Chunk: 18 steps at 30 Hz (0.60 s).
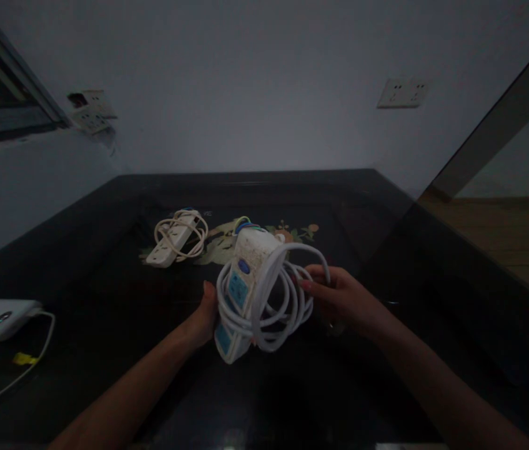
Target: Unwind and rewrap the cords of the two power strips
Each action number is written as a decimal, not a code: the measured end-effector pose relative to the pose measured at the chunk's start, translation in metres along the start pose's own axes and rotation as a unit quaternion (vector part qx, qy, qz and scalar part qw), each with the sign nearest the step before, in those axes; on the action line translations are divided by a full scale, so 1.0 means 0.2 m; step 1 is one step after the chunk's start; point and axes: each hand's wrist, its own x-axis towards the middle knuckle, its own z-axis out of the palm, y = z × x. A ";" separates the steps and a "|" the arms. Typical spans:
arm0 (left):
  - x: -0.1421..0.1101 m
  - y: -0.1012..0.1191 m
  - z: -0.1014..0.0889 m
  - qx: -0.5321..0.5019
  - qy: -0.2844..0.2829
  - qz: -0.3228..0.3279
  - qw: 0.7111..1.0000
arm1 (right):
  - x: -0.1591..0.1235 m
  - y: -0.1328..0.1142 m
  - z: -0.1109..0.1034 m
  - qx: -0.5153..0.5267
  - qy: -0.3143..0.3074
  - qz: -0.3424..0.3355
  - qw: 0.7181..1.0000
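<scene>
A white power strip (257, 250) with blue socket panels is held tilted above the dark table. Its thick white cable (273, 331) is coiled around it in several loops. My left hand (203, 319) grips the strip from the left side, thumb up and the other fingers hidden behind it. On the right, my right hand (334, 294) pinches the cable near its outer loop, thumb and index finger closed on it. Coloured wire ends show at the strip's top.
Farther back on the black table (118, 200) lies a smaller power strip (170, 244) wrapped in its cream cord. A white device (2, 319) with a cable sits at the left, near a yellow scrap (24, 359). Wall sockets (402, 94) are at the back right; others (93, 111) hang loose at left.
</scene>
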 end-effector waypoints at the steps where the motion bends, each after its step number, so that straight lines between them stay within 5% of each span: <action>1: 0.00 0.00 0.01 0.014 0.004 0.007 1.000 | 0.00 -0.01 -0.01 -0.032 0.007 -0.008 0.999; 9: 0.00 0.00 0.02 0.032 0.066 0.078 0.994 | -0.01 -0.04 -0.05 -0.210 0.128 -0.098 0.964; 18: 0.01 0.17 0.03 0.054 0.068 0.214 0.973 | -0.08 -0.08 -0.33 -0.362 0.286 -0.132 0.877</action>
